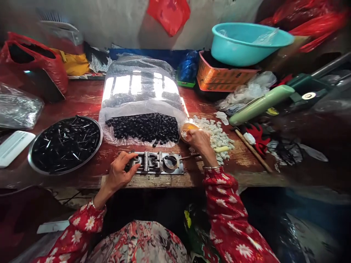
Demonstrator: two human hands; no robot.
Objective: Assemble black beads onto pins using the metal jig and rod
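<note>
Left hand on a metal press plate, right hand cupping a small amber dish.
Left fingers curled narrowly over the plate's clamp block, near the front edge of a red wooden bench. Right hand just beside a heap of white chips; clear plastic bag of black beads behind the plate, steel tray of black pieces farther left.
</note>
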